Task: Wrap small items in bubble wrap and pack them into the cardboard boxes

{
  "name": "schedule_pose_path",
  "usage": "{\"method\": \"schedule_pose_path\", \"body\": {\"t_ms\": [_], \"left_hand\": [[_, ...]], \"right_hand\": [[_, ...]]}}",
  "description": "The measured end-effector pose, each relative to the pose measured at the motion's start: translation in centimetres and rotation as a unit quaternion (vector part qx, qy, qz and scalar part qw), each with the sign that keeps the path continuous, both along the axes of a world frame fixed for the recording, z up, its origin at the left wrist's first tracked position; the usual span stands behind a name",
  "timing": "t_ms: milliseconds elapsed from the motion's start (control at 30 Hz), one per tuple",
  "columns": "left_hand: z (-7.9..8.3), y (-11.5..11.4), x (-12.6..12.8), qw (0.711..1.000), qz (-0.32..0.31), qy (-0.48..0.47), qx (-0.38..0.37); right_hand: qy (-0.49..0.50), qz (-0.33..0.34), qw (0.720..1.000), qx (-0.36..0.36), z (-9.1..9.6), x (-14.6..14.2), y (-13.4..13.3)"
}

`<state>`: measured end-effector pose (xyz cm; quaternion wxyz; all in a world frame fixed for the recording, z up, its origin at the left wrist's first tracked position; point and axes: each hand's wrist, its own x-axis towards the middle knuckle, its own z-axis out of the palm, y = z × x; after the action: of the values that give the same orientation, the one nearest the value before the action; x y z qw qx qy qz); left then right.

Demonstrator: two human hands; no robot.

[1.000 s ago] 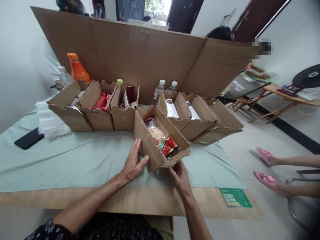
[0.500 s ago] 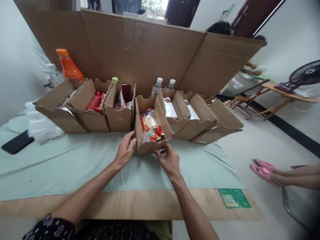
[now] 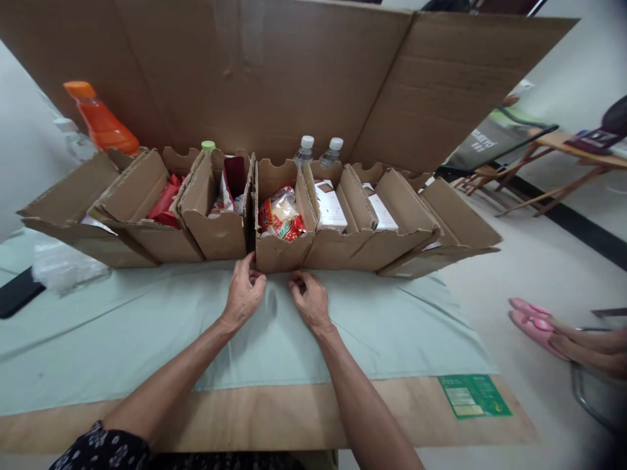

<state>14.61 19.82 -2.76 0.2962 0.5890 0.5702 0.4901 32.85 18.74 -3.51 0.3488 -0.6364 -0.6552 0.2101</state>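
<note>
In the middle of the row stands a narrow cardboard box (image 3: 283,254) holding a clear and red food packet (image 3: 284,215). My left hand (image 3: 243,290) is at its lower left corner, thumb and fingers apart, with nothing held. My right hand (image 3: 310,300) rests low by the box's front bottom edge, its fingers loosely bent and apart and holding nothing. Whether the fingertips touch the cardboard is hard to make out. To the left, one box holds a red packet (image 3: 166,201); boxes on the right hold white cartons (image 3: 330,205).
Behind the boxes rises a tall cardboard panel (image 3: 304,78). An orange bottle (image 3: 105,124) and clear bottles (image 3: 332,153) stand behind the row. A phone (image 3: 19,292) and clear plastic bags (image 3: 68,264) lie left. A green card (image 3: 474,395) lies front right; a person's feet (image 3: 539,323) show beyond.
The middle box has gone back from its forward spot into line with the others. My right hand has come off its right front corner to the bottom edge. The view has tilted down.
</note>
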Motion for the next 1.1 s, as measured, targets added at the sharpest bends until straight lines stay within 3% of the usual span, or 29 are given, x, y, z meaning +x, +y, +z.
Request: {"method": "schedule_pose_path", "body": {"t_ms": [133, 267, 500, 667, 867, 1100], "left_hand": [[-0.7, 1.3, 0.0, 1.0, -0.011, 0.029, -0.002], [-1.2, -0.2, -1.5, 0.996, -0.045, 0.075, -0.003], [-1.7, -9.7, -7.0, 0.969, -0.137, 0.204, 0.016], [-2.1, -14.9, -8.5, 0.944, -0.14, 0.294, 0.049], [-1.8, -15.7, -8.4, 0.926, -0.122, 0.347, 0.087], [-2.2, -15.7, -8.7, 0.929, -0.111, 0.339, 0.102]], "right_hand": [[0.022, -0.002, 1.0, 0.002, -0.2, 0.3, 0.3], [0.028, -0.002, 1.0, 0.007, -0.4, 0.4, 0.3], [0.012, 0.007, 1.0, 0.01, -0.5, 0.3, 0.3], [-0.035, 0.017, 0.999, 0.013, -0.5, 0.1, 0.7], [-0.144, 0.043, 0.988, 0.032, -0.1, -1.6, -0.3], [-0.243, 0.065, 0.966, 0.058, -0.7, -3.4, -5.8]]}}
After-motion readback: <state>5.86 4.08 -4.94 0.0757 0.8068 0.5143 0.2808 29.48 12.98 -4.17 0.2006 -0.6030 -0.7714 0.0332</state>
